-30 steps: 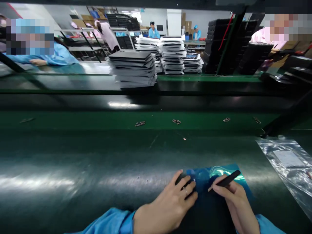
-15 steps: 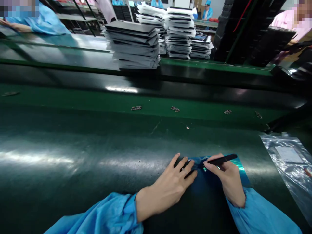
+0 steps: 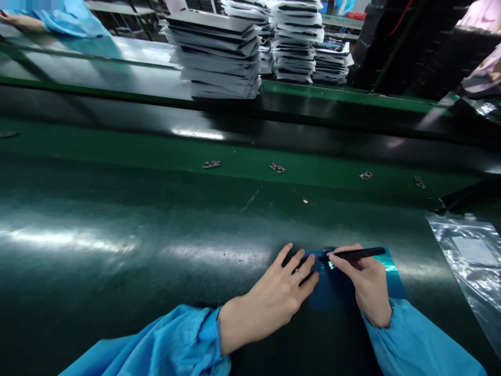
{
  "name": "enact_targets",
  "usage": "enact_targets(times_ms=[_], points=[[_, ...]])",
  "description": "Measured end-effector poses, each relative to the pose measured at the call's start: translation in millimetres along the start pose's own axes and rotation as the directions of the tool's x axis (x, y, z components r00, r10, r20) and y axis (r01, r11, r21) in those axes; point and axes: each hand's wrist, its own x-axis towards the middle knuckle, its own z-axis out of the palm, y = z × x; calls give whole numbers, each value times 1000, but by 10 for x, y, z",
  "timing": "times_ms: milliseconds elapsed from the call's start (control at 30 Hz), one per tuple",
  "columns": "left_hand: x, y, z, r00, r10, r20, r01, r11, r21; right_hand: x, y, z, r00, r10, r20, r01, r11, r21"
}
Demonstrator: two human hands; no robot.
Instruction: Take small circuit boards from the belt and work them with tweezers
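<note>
A shiny blue sheet point(image 3: 396, 278) lies flat on the dark green work surface under both hands. My left hand point(image 3: 274, 295), with a ring on one finger, rests palm down with its fingers spread, fingertips at the sheet's left part. In my right hand point(image 3: 368, 279) is a pair of slim black tweezers point(image 3: 362, 254), pinched between thumb and fingers. The tips point left and down at the sheet, close to my left fingertips. What lies right at the tips is too small and partly hidden to make out.
Several small dark circuit boards point(image 3: 277, 167) lie in a row on the green belt point(image 3: 242, 156) ahead. A clear plastic bag point(image 3: 469, 261) is at the right. Stacks of flat panels with white sheets point(image 3: 219, 62) stand beyond. A person's blue sleeve point(image 3: 74, 21) shows at upper left.
The view has tilted down a little. The tweezers' tips have shifted slightly left toward my left fingers and the tool lies more level. My left hand stays in place.
</note>
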Motion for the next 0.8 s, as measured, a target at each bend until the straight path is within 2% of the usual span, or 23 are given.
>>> enact_targets(times_ms=[400, 667, 800], points=[[11, 0, -9, 1000, -2, -8, 2, 1000, -6, 7, -4, 1, 1000, 16, -4, -16, 1000, 21], [6, -3, -16, 1000, -9, -7, 9, 1000, -17, 56, -64, 6, 995, 100, -4, -97, 976, 196], [112, -68, -61, 999, -31, -26, 30, 999, -38, 60, -132, -76, 993, 116, -33, -103, 961, 255]])
